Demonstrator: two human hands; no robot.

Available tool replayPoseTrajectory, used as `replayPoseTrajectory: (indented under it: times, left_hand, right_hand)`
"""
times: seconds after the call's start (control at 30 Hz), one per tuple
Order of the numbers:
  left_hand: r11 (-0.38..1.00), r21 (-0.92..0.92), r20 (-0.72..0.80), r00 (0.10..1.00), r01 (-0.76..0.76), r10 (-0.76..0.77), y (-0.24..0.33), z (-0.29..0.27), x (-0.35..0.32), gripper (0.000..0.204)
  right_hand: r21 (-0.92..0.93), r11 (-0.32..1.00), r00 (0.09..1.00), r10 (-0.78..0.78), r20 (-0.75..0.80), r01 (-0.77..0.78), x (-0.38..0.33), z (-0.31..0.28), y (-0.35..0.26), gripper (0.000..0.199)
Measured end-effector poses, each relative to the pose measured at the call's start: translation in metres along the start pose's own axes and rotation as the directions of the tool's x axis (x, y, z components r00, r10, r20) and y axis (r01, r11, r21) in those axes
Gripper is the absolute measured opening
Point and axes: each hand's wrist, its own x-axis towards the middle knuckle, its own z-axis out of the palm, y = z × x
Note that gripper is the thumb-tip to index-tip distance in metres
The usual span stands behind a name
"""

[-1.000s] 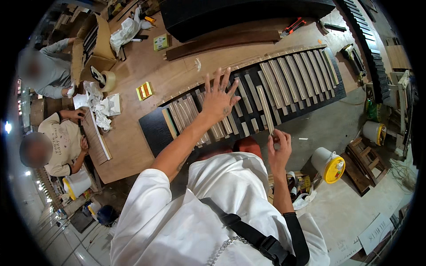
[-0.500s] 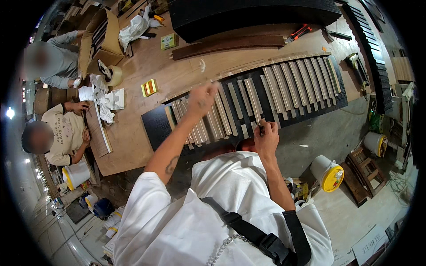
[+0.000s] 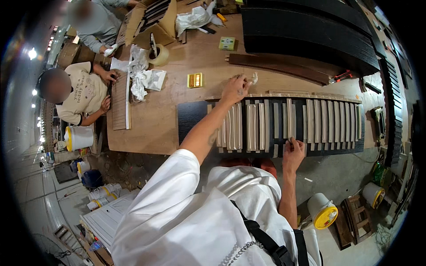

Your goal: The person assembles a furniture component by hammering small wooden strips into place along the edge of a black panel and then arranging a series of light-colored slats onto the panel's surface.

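A black panel point(image 3: 189, 128) lies along the near edge of the workbench, with a row of narrow grey-brown strips point(image 3: 317, 122) set crosswise on it. Near the panel's far edge, my left hand point(image 3: 235, 90) is closed with fingertips together, beside a small pale wisp point(image 3: 254, 78) on the bench. What those fingers hold, if anything, is too small to make out. My right hand point(image 3: 293, 154) is at the near end of one strip point(image 3: 289, 117) right of the middle, fingers pinched around something small and dark.
Left of my hand lies a yellow-edged box point(image 3: 194, 80). Behind are a brown board point(image 3: 277, 68) and large black pieces point(image 3: 306, 37). Two people work at the left, near a tape roll point(image 3: 158, 56) and a carton point(image 3: 166, 24). A lidded bucket point(image 3: 322, 211) stands on the floor.
The view has turned, so the bench sits straighter and further right. My left hand has moved from over the strips to the pale wisp beyond the panel. My right hand stays at the near strip ends.
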Motion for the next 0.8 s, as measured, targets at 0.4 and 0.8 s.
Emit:
replayPoseTrajectory:
  times: [0.4, 0.8]
  left_hand:
    - [0.997, 0.032, 0.193, 0.978, 0.073, -0.078, -0.024, -0.031, -0.018, 0.036]
    - [0.992, -0.110, 0.133, 0.990, 0.062, -0.047, -0.025, -0.024, -0.016, 0.028]
  right_hand:
    - [0.019, 0.908, 0.825, -0.388, 0.410, 0.418, -0.017, 0.005, -0.039, 0.059]
    - [-0.087, 0.947, 0.929, -0.282, 0.241, 0.310, -0.025, 0.030, -0.042, 0.028]
